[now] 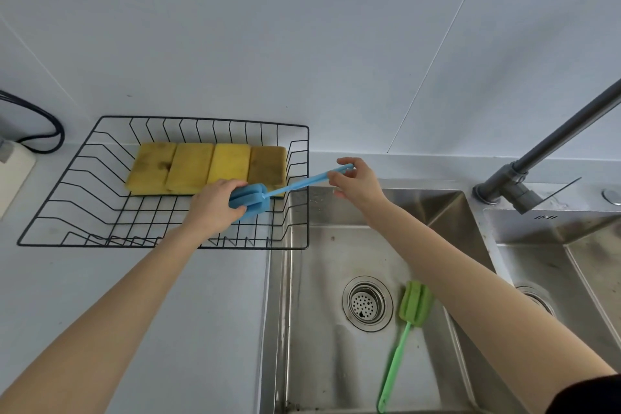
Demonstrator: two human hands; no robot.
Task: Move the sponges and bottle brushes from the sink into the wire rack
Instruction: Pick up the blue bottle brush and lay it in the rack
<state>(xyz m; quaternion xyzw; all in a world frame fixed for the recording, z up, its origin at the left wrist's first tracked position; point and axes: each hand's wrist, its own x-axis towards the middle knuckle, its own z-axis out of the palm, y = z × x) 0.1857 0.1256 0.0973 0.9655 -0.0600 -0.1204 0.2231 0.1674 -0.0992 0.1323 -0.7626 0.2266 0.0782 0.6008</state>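
Note:
A black wire rack (84, 158) stands on the counter left of the sink (322, 279). Several yellow sponges (191, 166) lie side by side at its back. I hold a blue bottle brush (258, 195) over the rack's right side. My left hand (215, 203) grips its foam head and my right hand (356, 183) pinches the end of its handle above the rack's right rim. A green bottle brush (408, 316) lies in the sink basin right of the drain, handle toward me.
A grey faucet (544, 161) rises at the right between the two basins. The second basin (571, 262) is at the far right. A white power strip (13, 175) with a dark cable sits at the left edge. The drain strainer (367, 303) is mid-basin.

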